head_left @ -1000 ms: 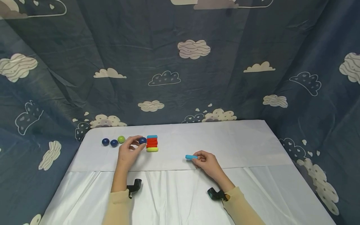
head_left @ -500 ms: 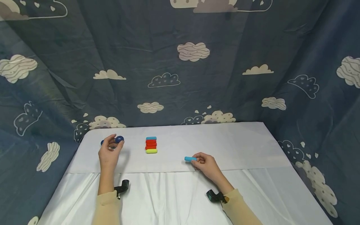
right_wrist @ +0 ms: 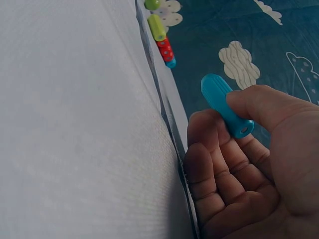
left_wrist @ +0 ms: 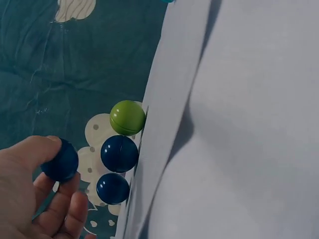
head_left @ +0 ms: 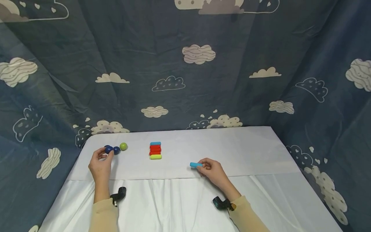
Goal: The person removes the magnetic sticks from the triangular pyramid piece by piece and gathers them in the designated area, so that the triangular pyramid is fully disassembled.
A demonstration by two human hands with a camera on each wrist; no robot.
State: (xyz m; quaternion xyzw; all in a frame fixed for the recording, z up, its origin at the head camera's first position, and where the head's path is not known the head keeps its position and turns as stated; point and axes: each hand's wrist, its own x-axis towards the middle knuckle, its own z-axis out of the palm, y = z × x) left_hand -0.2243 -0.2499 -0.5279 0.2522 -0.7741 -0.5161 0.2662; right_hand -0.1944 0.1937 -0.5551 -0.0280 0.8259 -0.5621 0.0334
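Observation:
My left hand (head_left: pixel 100 163) pinches a dark blue ball (left_wrist: pixel 62 160) between thumb and fingers at the table's left. Beside it in the left wrist view are two more dark blue balls, the larger-looking one (left_wrist: pixel 119 154) next to a green ball (left_wrist: pixel 127 118). The right hand (head_left: pixel 213 169) holds a light blue grooved cylinder (right_wrist: pixel 223 103), with a small hole in its end, between thumb and fingers. Between the hands lies a row of similar pieces: a light blue one (head_left: pixel 155 143) at the back, red ones (head_left: pixel 155 149), and a yellow-green one (head_left: pixel 155 157) in front.
A white cloth covers the table (head_left: pixel 232 148), with a seam or fold running across it. Behind and at the sides hangs a dark blue curtain (head_left: pixel 130 58) with cloud prints. Each wrist wears a black camera (head_left: pixel 118 194).
My left hand has carried the dark blue ball leftward from beside the cylinder row to the other blue balls. The right hand stays about where it was, still holding the light blue cylinder.

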